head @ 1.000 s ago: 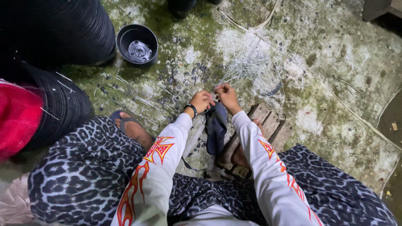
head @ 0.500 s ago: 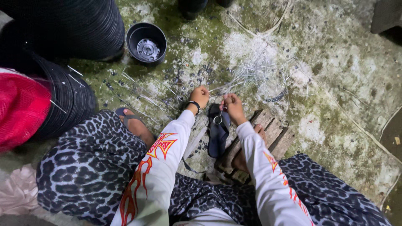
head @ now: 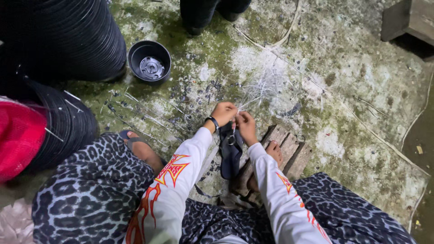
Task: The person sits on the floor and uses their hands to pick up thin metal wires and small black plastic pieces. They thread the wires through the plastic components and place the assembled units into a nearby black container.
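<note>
Left hand [head: 224, 113] and right hand [head: 246, 127] both pinched on thin white strands [head: 264, 88] fanning toward 1 o'clock over mossy floor [head: 352, 104]; keep strands taut, hands close together.

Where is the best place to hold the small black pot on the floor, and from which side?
Take the black pot by its round rim, coming from above: it stands upright with its mouth open upward, and the rim's near side is free of the big black rolls.
</note>
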